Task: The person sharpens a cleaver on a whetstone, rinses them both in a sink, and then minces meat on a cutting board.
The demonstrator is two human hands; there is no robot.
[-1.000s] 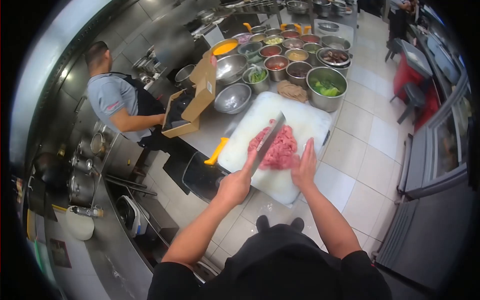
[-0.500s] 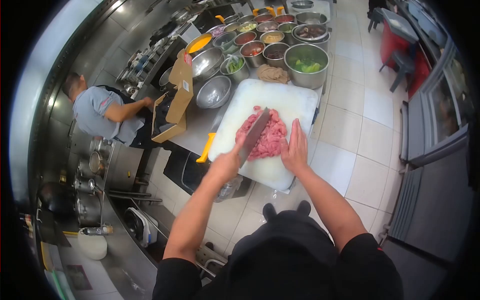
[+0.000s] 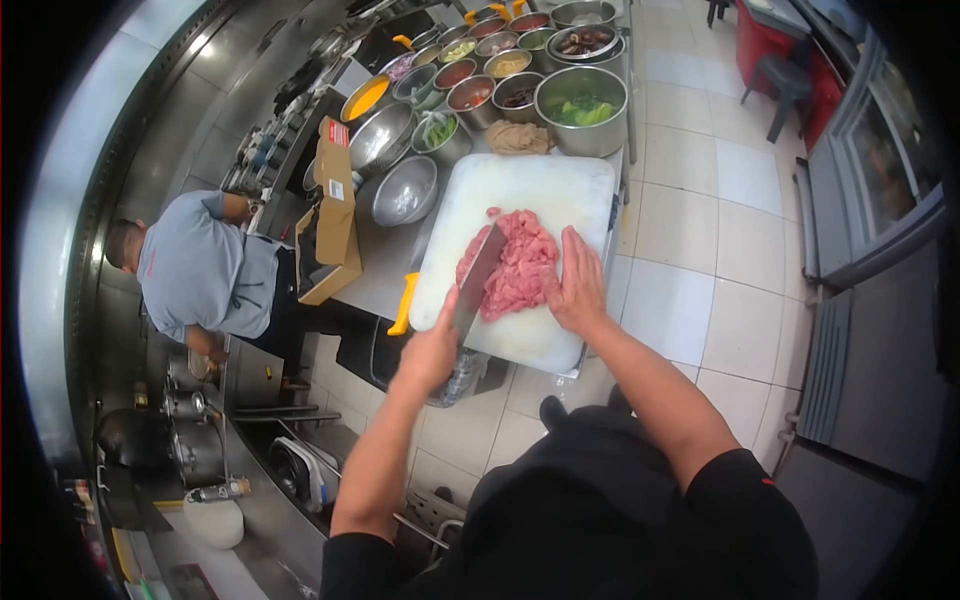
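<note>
My left hand (image 3: pixel 432 352) is wrapped round the handle of a cleaver (image 3: pixel 478 283). Its wide blade stands on edge against the left part of a heap of cut raw pink meat (image 3: pixel 524 262). On the right side of the heap, my right hand (image 3: pixel 577 285) lies with fingers extended, its palm side against the meat. Everything rests on a thick white cutting board (image 3: pixel 530 178) at the near end of the metal table. A yellow handle (image 3: pixel 404 304) sticks out by the board's left edge.
Behind the board stand a pot of green vegetables (image 3: pixel 583 110), a brown cloth (image 3: pixel 517 138) and several metal containers of ingredients. Left are an empty metal bowl (image 3: pixel 405 190) and an open cardboard box (image 3: pixel 338 225). A co-worker (image 3: pixel 205 262) stands beyond the box.
The cleaver has shifted to the left side of the meat heap. My right hand stays beside the meat. The co-worker has turned and reaches toward the stove side. The whole view has shifted slightly.
</note>
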